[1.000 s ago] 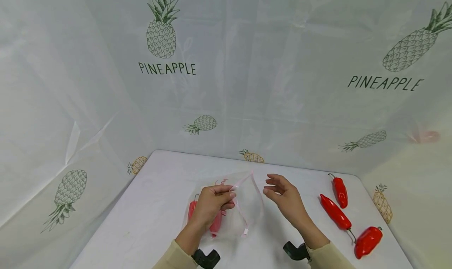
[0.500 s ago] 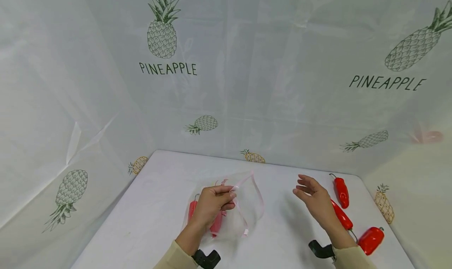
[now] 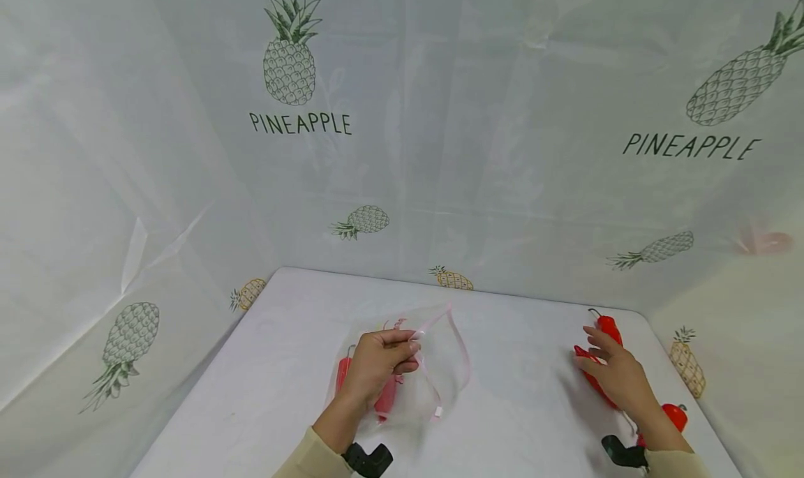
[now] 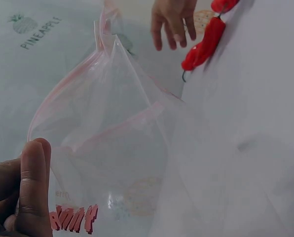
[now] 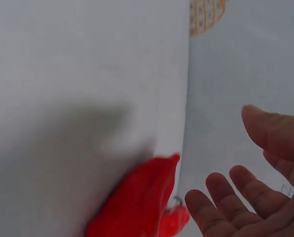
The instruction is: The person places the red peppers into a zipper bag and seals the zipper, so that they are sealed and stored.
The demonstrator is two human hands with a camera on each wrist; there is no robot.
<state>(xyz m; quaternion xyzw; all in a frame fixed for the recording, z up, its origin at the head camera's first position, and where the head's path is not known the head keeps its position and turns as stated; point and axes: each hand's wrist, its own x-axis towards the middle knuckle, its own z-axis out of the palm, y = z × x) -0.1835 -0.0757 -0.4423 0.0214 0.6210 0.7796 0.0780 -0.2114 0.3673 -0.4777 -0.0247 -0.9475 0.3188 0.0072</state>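
One bag [image 3: 411, 398]: clear, pink-edged, left of middle on the table [image 3: 502, 366], mouth gaping to the right. Two bagged peppers, red through the film: one at left [image 3: 342, 373], one at right [image 3: 385, 398]. One left hand [image 3: 380, 363]: thumb and fingers clamped on the bag's edge by the mouth. One right hand [image 3: 618, 373]: thumb and fingers apart, nothing between them, poised over the middle pepper [image 3: 592, 382] — a gap shows in the right wrist view. Two more loose peppers: the far pepper [image 3: 609, 329], just beyond that hand; the near pepper [image 3: 675, 416], partly behind the forearm.

Step in hand, as judged: getting hold of a loose pepper, likely the middle one, while the bag is held agape. Next move calls for lowering the right hand and closing the fingers round the pepper, the left keeping its pinch.

Surface: white, plain, rounded far corners. Room: pale sheet [image 3: 471, 115] at left, far and right, printed with pineapples — two lettered "PINEAPPLE".
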